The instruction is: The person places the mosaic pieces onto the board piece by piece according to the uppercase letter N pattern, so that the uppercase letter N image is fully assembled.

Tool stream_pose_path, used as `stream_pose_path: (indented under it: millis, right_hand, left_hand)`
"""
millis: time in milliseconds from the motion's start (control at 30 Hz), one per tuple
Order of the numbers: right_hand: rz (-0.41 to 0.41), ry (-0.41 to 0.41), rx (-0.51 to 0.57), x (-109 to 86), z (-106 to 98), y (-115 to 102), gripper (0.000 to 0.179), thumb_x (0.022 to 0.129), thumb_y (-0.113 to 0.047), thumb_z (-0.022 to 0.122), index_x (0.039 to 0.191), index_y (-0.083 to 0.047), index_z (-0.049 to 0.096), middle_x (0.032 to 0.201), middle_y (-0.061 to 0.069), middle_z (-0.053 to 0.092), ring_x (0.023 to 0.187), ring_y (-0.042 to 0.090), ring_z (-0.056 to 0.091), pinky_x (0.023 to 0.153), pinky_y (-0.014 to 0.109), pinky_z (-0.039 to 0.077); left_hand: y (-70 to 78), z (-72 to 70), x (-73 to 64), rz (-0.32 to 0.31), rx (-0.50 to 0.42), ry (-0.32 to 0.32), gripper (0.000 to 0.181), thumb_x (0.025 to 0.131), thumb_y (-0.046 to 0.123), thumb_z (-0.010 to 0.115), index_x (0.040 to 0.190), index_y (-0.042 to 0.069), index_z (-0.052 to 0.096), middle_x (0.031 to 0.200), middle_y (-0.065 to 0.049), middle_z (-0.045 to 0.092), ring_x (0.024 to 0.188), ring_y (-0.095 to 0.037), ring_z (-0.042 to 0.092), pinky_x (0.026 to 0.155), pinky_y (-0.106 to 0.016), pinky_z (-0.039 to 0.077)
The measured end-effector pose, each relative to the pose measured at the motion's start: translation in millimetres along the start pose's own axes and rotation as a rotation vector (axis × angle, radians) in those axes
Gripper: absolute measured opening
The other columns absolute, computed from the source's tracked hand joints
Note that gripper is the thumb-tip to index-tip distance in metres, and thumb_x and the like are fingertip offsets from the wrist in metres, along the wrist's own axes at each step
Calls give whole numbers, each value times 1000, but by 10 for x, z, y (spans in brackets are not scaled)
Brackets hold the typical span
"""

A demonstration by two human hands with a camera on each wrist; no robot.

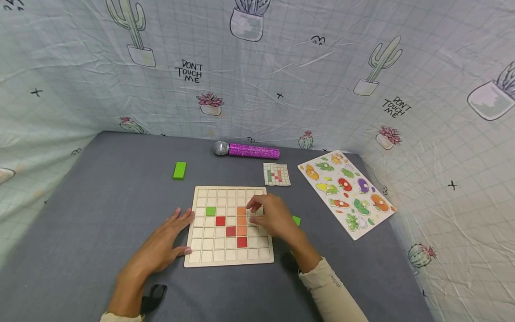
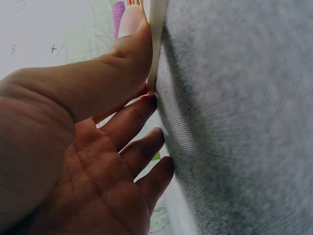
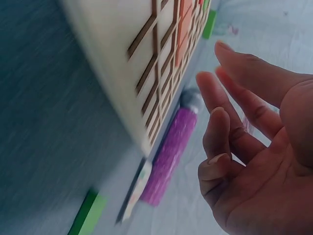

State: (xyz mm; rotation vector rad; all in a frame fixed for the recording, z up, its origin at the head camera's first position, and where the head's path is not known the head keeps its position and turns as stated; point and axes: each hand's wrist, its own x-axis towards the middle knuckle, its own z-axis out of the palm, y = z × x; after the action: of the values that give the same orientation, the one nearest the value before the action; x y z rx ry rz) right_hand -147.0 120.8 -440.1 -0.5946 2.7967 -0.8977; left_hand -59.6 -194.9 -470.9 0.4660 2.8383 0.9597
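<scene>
A pale wooden grid board [image 1: 207, 256] lies on the grey table. In its cells sit one green tile [image 1: 210, 211], a diagonal of red tiles [image 1: 230, 231] and a column of orange tiles [image 1: 241, 220]. My left hand [image 1: 162, 243] rests against the board's left edge, thumb and fingertips at the rim, fingers extended. Over the board's right side hovers my right hand [image 1: 275, 217], its fingers loosely bent. The right wrist view shows this right hand [image 3: 249, 132] with nothing between thumb and fingers. It covers part of the upper right cells.
A green block [image 1: 179, 171] lies behind the board; another green piece [image 1: 296, 220] shows partly beside my right wrist. Farther back are a purple glitter microphone [image 1: 253, 151] and a small pattern card [image 1: 276, 174]. A vegetable puzzle board [image 1: 322, 197] lies at the right, near the cactus-print cloth [image 1: 257, 80].
</scene>
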Motion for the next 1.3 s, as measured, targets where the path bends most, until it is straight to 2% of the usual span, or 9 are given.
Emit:
stream_pose_path:
  millis: [233,433,633,733,833,1067,1300]
  right_hand:
    - [67,48,6,-175,-140,281,29,84,-11,91,111,-14,79,99,2,76,79,17,61,73,32,49]
    - [102,90,-32,-294,-261,548,33,79,-12,94,109,-14,79,101,2,77,84,20,65,76,33,50]
    - [137,87,-103,-368,-352,733,34,79,-12,95,109,-13,80,102,3,77,93,20,68,85,41,54]
    - [164,75,-121,-380,-365,767,34,78,-11,95,108,-13,80,101,3,76,98,22,69,91,46,56]
    - [180,65,-127,-372,-355,776,32,78,-9,95,106,-13,80,98,2,75,97,22,68,91,47,56]
    - [200,51,-113,-334,-323,768,27,77,-9,95,99,-15,80,91,-1,71,87,16,62,85,39,52]
    - [123,59,-93,-299,-286,736,29,74,-8,97,88,-19,74,80,-3,65,76,12,56,76,34,47]
  left_hand:
    - [-1,1,-2,-1,-4,-1,94,79,14,91,160,1,45,170,-19,39,159,-50,28,124,-69,28]
    - [-3,11,-1,4,-11,-2,93,80,14,91,160,1,46,170,-20,39,159,-51,28,124,-70,28]
    - [-6,18,-5,1,-16,2,93,79,13,92,159,1,46,169,-20,40,159,-51,28,124,-70,28]
    - [-3,18,-5,-2,-13,1,93,79,13,92,159,1,46,169,-20,40,159,-51,28,124,-70,28]
    - [-3,19,-3,-4,-9,2,93,79,12,91,160,1,45,169,-20,40,159,-51,28,124,-70,27]
    - [-1,20,3,-7,-7,2,94,79,13,91,160,2,45,170,-19,39,160,-50,28,125,-70,27]
    - [6,16,6,-23,-10,-2,95,79,13,91,161,2,44,171,-18,38,160,-50,27,124,-71,28]
